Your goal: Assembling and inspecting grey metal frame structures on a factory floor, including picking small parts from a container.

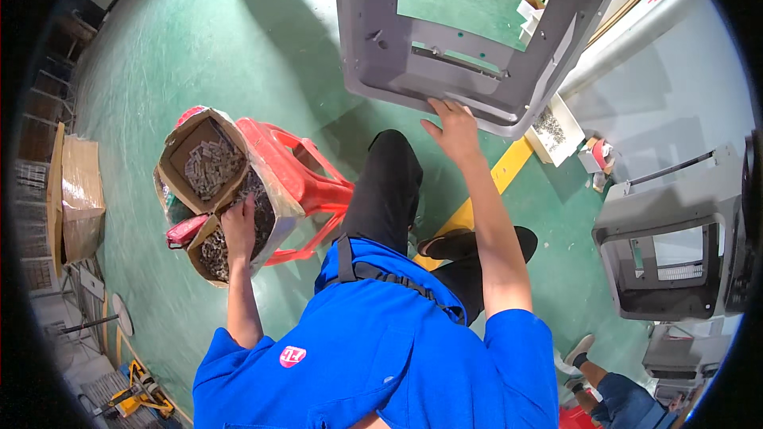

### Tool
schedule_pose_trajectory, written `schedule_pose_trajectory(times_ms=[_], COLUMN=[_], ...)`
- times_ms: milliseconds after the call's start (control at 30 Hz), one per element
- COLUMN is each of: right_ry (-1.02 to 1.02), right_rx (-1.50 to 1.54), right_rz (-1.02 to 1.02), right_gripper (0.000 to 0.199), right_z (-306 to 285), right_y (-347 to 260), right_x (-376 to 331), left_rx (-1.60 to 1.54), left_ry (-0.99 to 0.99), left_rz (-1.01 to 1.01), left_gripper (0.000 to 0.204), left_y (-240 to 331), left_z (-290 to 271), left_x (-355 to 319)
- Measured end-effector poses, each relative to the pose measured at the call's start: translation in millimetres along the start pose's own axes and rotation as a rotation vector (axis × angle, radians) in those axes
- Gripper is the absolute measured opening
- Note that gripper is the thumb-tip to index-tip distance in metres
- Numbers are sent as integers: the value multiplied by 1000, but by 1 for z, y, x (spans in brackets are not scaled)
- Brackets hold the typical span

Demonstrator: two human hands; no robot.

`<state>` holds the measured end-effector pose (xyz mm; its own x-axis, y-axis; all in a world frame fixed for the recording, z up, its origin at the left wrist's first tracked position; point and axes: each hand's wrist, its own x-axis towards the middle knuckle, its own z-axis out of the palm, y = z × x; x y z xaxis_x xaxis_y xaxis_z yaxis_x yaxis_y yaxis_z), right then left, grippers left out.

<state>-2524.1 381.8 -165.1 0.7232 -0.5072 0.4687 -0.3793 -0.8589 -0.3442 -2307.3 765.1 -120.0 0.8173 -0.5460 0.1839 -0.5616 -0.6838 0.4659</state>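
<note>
My left hand (238, 230) is down in an open carton of small dark metal fasteners (213, 254), fingers drawn together; whatever they pinch is too small to make out. Beside it stands another carton (176, 160), holding pale, short cylindrical pieces (213, 168). Ahead of me is a large grey moulded frame (369, 75) with a big rectangular opening and a narrow slot. Against the frame's near edge rests my right hand (455, 131), its fingers lying along the rim and the thumb apart.
A red plastic stool (278, 163) stands at the cartons. White trays with small parts (556, 131) lie beside a yellow floor line (509, 163). More grey frames (660, 258) stand at the right, with another person (628, 397) near them. Wrapped cardboard (82, 199) is at far left.
</note>
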Motion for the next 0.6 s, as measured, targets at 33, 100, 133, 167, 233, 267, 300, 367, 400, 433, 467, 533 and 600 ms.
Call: schedule_pose_trajectory(times_ms=[33,100,133,167,233,267,300,367,400,433,467,533,600], right_ry=[-3,-8,-10,-13,-9,-6,-7,-4,-3,-3,-3,-41,-57], right_rx=[3,1,-8,-16,-17,-16,-13,-9,-6,-4,-2,0,-13], right_rz=[-1,-1,10,20,15,13,11,2,6,6,7,6,-15], right_gripper=[44,44,44,43,43,42,42,43,44,45,46,48,51], right_z=[1,1,2,2,3,4,4,2,3,2,1,-4,-4], right_y=[-1,-4,-3,-2,1,2,3,2,1,0,-2,-5,-5], right_x=[2,6,5,5,7,6,5,6,6,8,9,11,12], left_rx=[-57,-171,-441,-710,-1060,-1264,-1469,-1825,-1974,-2125,-2275,-2432,-2516], left_ry=[73,115,50,-17,-13,-80,-150,-239,-212,-179,-143,-206,-208], left_rz=[43,-20,-202,-385,-638,-658,-673,-708,-730,-749,-765,-712,-783], left_gripper=[39,41,41,40,41,41,40,36,32,29,26,18,16], left_y=[-6,-54,-51,-49,-22,-28,-38,-41,-45,-49,-54,-54,-44], left_z=[2,19,16,12,3,2,2,-2,-1,2,4,5,4], left_x=[0,-2,-1,1,3,2,0,-2,-3,-5,-7,-7,-4])
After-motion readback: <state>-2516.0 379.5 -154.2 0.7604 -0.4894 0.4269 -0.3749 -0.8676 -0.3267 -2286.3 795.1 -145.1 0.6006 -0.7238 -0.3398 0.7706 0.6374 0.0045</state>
